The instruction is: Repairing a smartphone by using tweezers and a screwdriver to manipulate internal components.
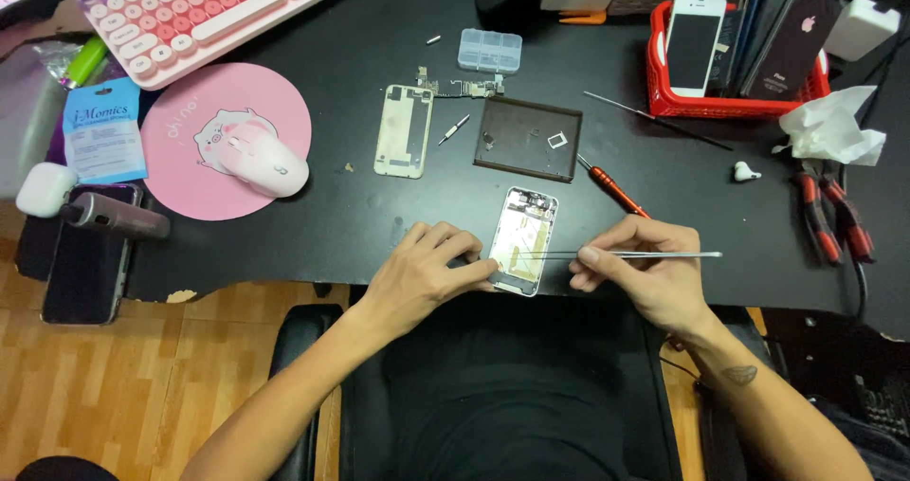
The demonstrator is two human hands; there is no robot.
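An opened phone housing [524, 239] lies near the front edge of the black desk [332, 206], its inside facing up. My left hand [422, 272] rests on the desk and holds the housing's left side with its fingertips. My right hand [635, 277] grips thin metal tweezers [626, 254], which lie level with their tips over the housing's lower part. An orange-handled screwdriver [611, 187] lies just behind my right hand.
A removed back plate [404, 130], a small circuit board [460, 87], a dark parts tray [527, 138] and a clear screw box [489, 50] lie further back. A red basket of phones [730, 54], pliers [834, 220], tissue [832, 126], pink mouse [265, 163] and keyboard [190, 12] surround them.
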